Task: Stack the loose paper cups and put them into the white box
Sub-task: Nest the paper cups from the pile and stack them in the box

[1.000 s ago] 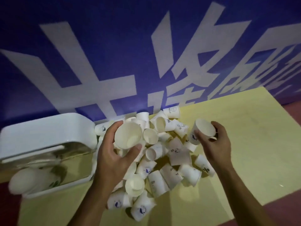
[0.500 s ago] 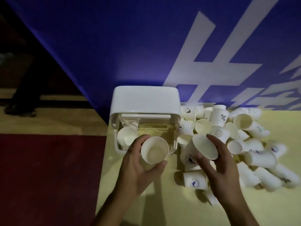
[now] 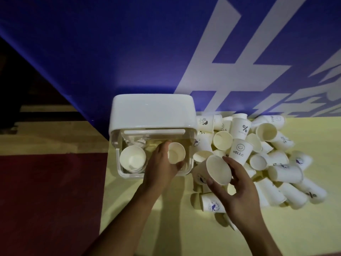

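Observation:
The white box (image 3: 129, 174) stands at the table's left edge, its white lid (image 3: 153, 111) tipped up at the back. A stack of paper cups (image 3: 132, 159) sits upright in its left half. My left hand (image 3: 160, 169) grips another cup (image 3: 176, 152), mouth up, inside the box's right half. My right hand (image 3: 238, 185) holds a single cup (image 3: 217, 169) tilted toward me, just right of the box. A pile of loose cups (image 3: 273, 159), several printed, lies on the table to the right.
The yellow table (image 3: 175, 218) ends just left of the box; dark red floor (image 3: 46, 200) lies beyond. A blue banner (image 3: 147, 52) with white characters hangs right behind the box and the pile.
My view swung left and down to centre the box. My left hand carried its cup from above the pile into the box's right half. My right hand brought its cup beside the box.

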`<state>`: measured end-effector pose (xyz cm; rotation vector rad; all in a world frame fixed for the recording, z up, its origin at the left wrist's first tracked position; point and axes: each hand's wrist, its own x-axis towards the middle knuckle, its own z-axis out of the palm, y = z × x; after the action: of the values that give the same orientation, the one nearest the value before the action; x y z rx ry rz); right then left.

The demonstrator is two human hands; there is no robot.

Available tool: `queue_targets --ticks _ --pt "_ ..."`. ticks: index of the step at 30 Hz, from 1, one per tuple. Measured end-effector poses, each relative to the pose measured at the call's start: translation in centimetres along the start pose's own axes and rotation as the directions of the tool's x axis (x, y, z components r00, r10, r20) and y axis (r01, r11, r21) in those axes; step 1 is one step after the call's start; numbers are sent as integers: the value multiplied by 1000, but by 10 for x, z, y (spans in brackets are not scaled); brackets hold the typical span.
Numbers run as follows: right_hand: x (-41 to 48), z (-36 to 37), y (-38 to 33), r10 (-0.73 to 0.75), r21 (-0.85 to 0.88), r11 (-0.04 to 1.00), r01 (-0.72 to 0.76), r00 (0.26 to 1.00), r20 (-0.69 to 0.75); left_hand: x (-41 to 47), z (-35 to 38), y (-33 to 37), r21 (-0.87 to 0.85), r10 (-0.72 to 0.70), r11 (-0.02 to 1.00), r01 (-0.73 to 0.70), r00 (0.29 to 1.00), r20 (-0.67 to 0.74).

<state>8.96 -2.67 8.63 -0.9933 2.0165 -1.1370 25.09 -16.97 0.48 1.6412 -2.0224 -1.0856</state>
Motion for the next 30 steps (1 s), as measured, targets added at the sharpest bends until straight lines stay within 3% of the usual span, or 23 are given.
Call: queue_targets --ticks 3,12,14,17,21,30 --pt "0 -3 8 5 -33 999 -4 1000 5 10 10 -8 60 -93 994 89 993 78" --pt "16 1 15 -35 -59 998 36 999 18 11 12 -17 -4 -100 995 102 986 132" --pt "23 15 10 -57 -35 998 58 998 31 5 7 -18 -65 -120 990 128 986 112" --pt "34 44 10 -173 -53 983 177 983 68 -7 -1 -16 -318 -198 928 193 980 17" --pt "44 76 20 -229 -69 969 239 965 127 -20 -9 -5 -490 -207 858 155 977 -53" --pt "61 100 36 -256 -172 943 286 950 178 -14 -1 -4 -358 -111 929 95 994 -24"
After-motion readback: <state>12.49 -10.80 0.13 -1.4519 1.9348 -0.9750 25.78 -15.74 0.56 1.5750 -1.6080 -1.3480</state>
